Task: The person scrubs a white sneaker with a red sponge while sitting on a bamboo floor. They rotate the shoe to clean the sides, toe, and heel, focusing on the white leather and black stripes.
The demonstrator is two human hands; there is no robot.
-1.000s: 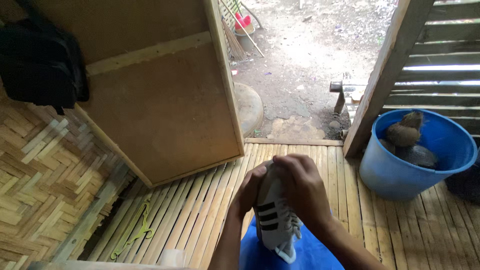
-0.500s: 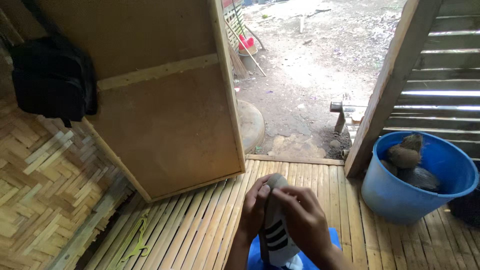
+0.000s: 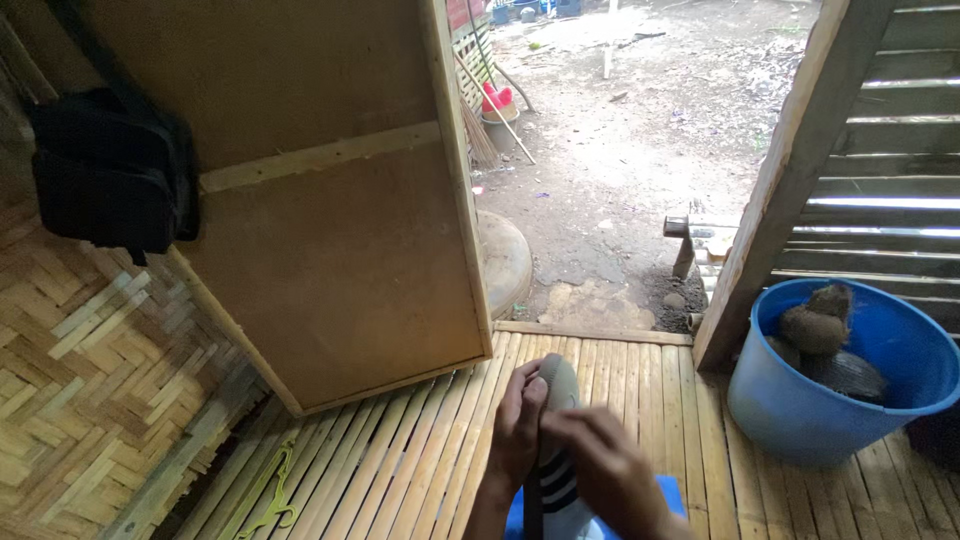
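Down at the bottom edge of the view, both hands meet around a white sneaker [image 3: 556, 440] held above the slatted bamboo floor [image 3: 400, 450]. The left hand [image 3: 517, 430] wraps the shoe's left side, fingers together and curled against it with the fingertips near the rounded grey end that points up and away, which seems to steady the shoe so it stays put. The right hand [image 3: 600, 470] lies across the front and right side, fingers bent over the upper and pressed to it; it is blurred, so exactly what the fingertips pinch cannot be told. Held this way, end up and between the two palms, the shoe is braced from both sides. It is white with dark stripes across its side and a greyish, worn-looking end; its lower part is cut off by the frame. Just beneath it shows a patch of blue cloth or sheet [image 3: 665, 495], apparently laid under the work. To the right stands a blue plastic tub [image 3: 800, 410] holding brown coconut husks [image 3: 815, 325], well apart from the hands. A plywood door [image 3: 340, 230] stands open on the left, with a black bag [image 3: 110, 170] hanging beside it, and a green hanger [image 3: 268, 490] lies on the slats near the woven wall [image 3: 80, 380].
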